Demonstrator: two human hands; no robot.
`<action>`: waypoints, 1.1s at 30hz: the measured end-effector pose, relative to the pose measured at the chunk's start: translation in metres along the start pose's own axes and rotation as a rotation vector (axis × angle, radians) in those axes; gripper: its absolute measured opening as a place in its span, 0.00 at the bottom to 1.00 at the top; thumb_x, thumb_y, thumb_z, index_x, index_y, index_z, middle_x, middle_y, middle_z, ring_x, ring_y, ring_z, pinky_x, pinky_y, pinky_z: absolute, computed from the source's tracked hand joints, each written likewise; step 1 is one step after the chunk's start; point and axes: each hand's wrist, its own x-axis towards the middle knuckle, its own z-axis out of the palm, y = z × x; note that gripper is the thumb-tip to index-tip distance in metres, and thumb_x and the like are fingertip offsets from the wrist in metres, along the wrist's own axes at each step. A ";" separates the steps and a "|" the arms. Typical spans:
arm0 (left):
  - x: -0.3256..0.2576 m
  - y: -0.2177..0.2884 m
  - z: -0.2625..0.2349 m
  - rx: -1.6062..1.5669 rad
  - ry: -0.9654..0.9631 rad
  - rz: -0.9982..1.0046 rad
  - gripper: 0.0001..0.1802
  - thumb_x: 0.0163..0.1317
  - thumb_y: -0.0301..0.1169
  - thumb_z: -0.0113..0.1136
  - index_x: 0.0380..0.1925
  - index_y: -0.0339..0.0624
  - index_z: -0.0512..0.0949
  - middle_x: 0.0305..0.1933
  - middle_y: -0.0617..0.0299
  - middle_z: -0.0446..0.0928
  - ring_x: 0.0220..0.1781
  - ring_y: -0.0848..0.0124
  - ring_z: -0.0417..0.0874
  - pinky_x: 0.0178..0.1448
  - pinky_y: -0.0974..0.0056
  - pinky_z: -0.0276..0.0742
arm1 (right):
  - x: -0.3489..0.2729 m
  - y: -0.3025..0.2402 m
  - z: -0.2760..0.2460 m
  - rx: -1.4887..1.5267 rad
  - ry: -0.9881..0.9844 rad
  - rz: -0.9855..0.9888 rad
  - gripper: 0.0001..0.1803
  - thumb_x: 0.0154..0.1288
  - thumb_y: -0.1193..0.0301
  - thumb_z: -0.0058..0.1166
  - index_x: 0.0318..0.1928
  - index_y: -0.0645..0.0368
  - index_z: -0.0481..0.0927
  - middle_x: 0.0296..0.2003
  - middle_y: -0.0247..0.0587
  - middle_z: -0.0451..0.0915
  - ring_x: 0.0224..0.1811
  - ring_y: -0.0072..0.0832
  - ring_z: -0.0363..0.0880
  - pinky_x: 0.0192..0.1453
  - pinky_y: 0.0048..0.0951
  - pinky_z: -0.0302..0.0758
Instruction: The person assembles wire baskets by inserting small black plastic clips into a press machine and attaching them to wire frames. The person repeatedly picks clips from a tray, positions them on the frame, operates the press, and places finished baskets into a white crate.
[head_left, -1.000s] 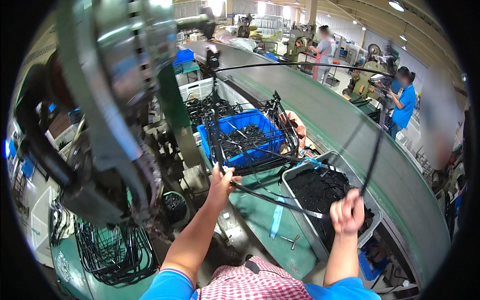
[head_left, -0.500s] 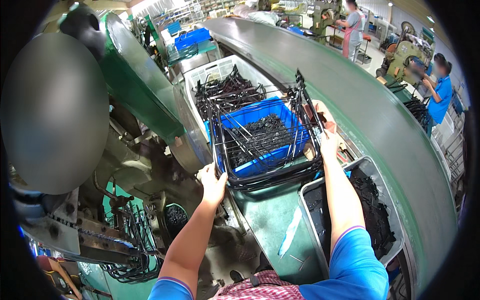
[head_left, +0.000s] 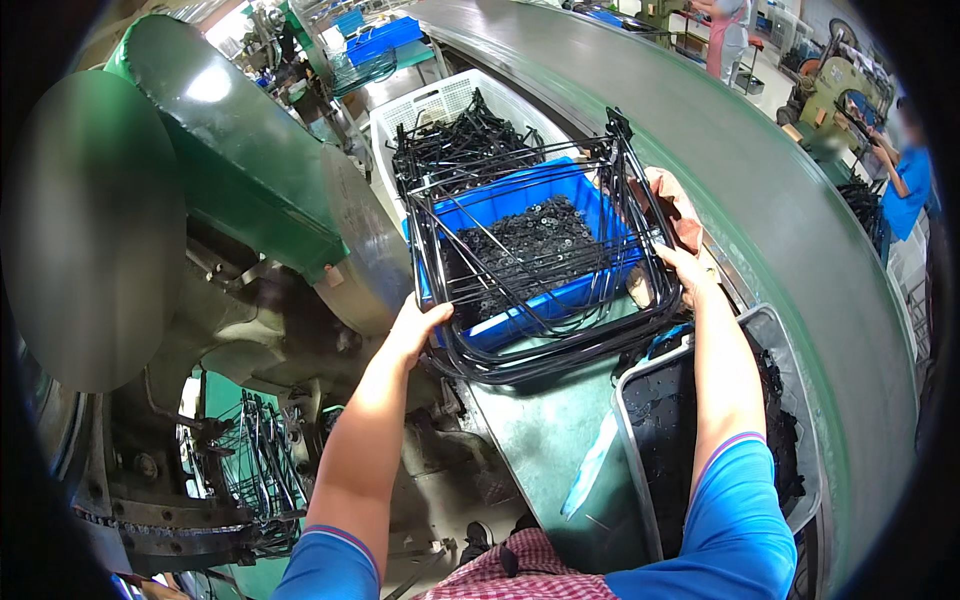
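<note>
Gripping the stacked black bent-metal wire frames [head_left: 520, 371] by both sides: left hand [head_left: 415, 330] closed on the near left corner, right hand [head_left: 688, 272] around the right side, fingers partly hidden. Stack sits over the blue rectangular plastic bin [head_left: 590, 195]; can't tell if it rests on it. I'd keep both grips level, edges together. Count: one blue bin beneath, one white perforated plastic crate [head_left: 432, 106] just beyond, one grey plastic tub [head_left: 768, 328] near right; several frames, overlapping, uncountable.
</note>
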 end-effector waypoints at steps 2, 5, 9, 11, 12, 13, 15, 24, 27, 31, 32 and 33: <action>-0.001 0.013 0.007 -0.093 0.071 -0.087 0.21 0.54 0.35 0.67 0.46 0.42 0.73 0.36 0.66 0.76 0.38 0.75 0.75 0.43 0.67 0.74 | 0.004 0.008 -0.005 0.131 0.003 0.036 0.12 0.63 0.68 0.53 0.47 0.56 0.75 0.29 0.35 0.78 0.25 0.29 0.77 0.27 0.29 0.77; -0.002 0.011 0.000 -0.367 0.025 -0.156 0.24 0.53 0.35 0.68 0.49 0.48 0.71 0.37 0.65 0.75 0.37 0.72 0.76 0.38 0.62 0.78 | -0.010 0.021 0.015 0.082 0.025 -0.132 0.10 0.61 0.75 0.48 0.43 0.59 0.73 0.25 0.39 0.77 0.20 0.30 0.76 0.18 0.32 0.75; -0.004 0.020 0.002 -0.430 -0.047 -0.185 0.30 0.54 0.32 0.66 0.57 0.47 0.66 0.49 0.59 0.75 0.48 0.65 0.79 0.51 0.52 0.80 | -0.013 0.045 -0.004 0.051 -0.117 -0.213 0.09 0.58 0.78 0.46 0.40 0.61 0.72 0.23 0.38 0.76 0.19 0.25 0.74 0.22 0.23 0.71; 0.000 0.013 -0.011 -0.398 -0.106 -0.155 0.33 0.53 0.37 0.67 0.59 0.49 0.65 0.51 0.60 0.75 0.50 0.64 0.78 0.53 0.51 0.79 | -0.029 0.045 0.003 0.057 -0.104 -0.238 0.11 0.55 0.80 0.48 0.41 0.61 0.74 0.26 0.37 0.77 0.24 0.24 0.75 0.29 0.22 0.72; 0.002 0.009 -0.016 -0.381 -0.163 -0.139 0.34 0.52 0.40 0.68 0.59 0.50 0.65 0.51 0.61 0.76 0.51 0.63 0.78 0.54 0.50 0.78 | -0.032 0.047 0.004 0.085 -0.094 -0.271 0.12 0.54 0.81 0.48 0.41 0.61 0.75 0.27 0.36 0.77 0.25 0.23 0.75 0.31 0.22 0.72; -0.001 0.019 -0.015 -0.426 -0.196 -0.168 0.33 0.53 0.43 0.67 0.58 0.49 0.68 0.48 0.61 0.77 0.47 0.64 0.80 0.51 0.50 0.80 | -0.045 0.042 0.009 0.093 -0.083 -0.269 0.12 0.54 0.81 0.49 0.41 0.62 0.75 0.29 0.36 0.78 0.27 0.23 0.75 0.32 0.22 0.72; 0.004 0.007 -0.031 -0.473 -0.150 -0.301 0.28 0.55 0.49 0.64 0.52 0.49 0.74 0.40 0.61 0.80 0.39 0.65 0.82 0.46 0.51 0.83 | -0.066 0.030 0.014 0.091 -0.091 -0.281 0.13 0.53 0.80 0.51 0.42 0.62 0.75 0.31 0.35 0.77 0.28 0.22 0.74 0.34 0.21 0.71; -0.032 -0.012 0.019 -0.511 -0.037 0.019 0.31 0.58 0.39 0.56 0.62 0.45 0.64 0.42 0.50 0.80 0.35 0.62 0.83 0.42 0.55 0.83 | -0.141 0.012 -0.014 -0.113 0.088 -0.369 0.25 0.51 0.82 0.51 0.53 0.62 0.73 0.28 0.30 0.74 0.22 0.18 0.70 0.27 0.20 0.69; -0.070 0.016 0.036 -0.440 -0.061 0.106 0.33 0.54 0.37 0.56 0.62 0.43 0.62 0.44 0.54 0.77 0.38 0.68 0.81 0.44 0.63 0.80 | -0.190 0.018 -0.019 -0.099 0.197 -0.349 0.36 0.50 0.82 0.55 0.64 0.59 0.67 0.32 0.28 0.74 0.26 0.17 0.70 0.31 0.19 0.70; -0.121 0.050 0.051 -0.369 -0.142 0.303 0.41 0.46 0.43 0.66 0.60 0.40 0.64 0.48 0.60 0.74 0.48 0.70 0.75 0.52 0.64 0.72 | -0.267 0.035 -0.025 0.046 0.310 -0.489 0.41 0.52 0.81 0.58 0.68 0.60 0.58 0.52 0.45 0.73 0.34 0.21 0.73 0.35 0.22 0.74; -0.135 0.061 0.053 -0.351 -0.151 0.343 0.43 0.45 0.45 0.68 0.61 0.40 0.64 0.48 0.60 0.73 0.49 0.70 0.74 0.53 0.64 0.71 | -0.287 0.043 -0.028 0.055 0.326 -0.566 0.43 0.53 0.79 0.58 0.69 0.60 0.55 0.53 0.49 0.73 0.34 0.22 0.73 0.36 0.23 0.74; -0.152 0.077 0.056 -0.326 -0.196 0.340 0.47 0.43 0.47 0.70 0.62 0.40 0.62 0.51 0.59 0.71 0.52 0.70 0.72 0.55 0.64 0.68 | -0.311 0.055 -0.027 0.111 0.391 -0.639 0.43 0.55 0.78 0.58 0.70 0.59 0.52 0.53 0.49 0.73 0.35 0.23 0.73 0.36 0.25 0.74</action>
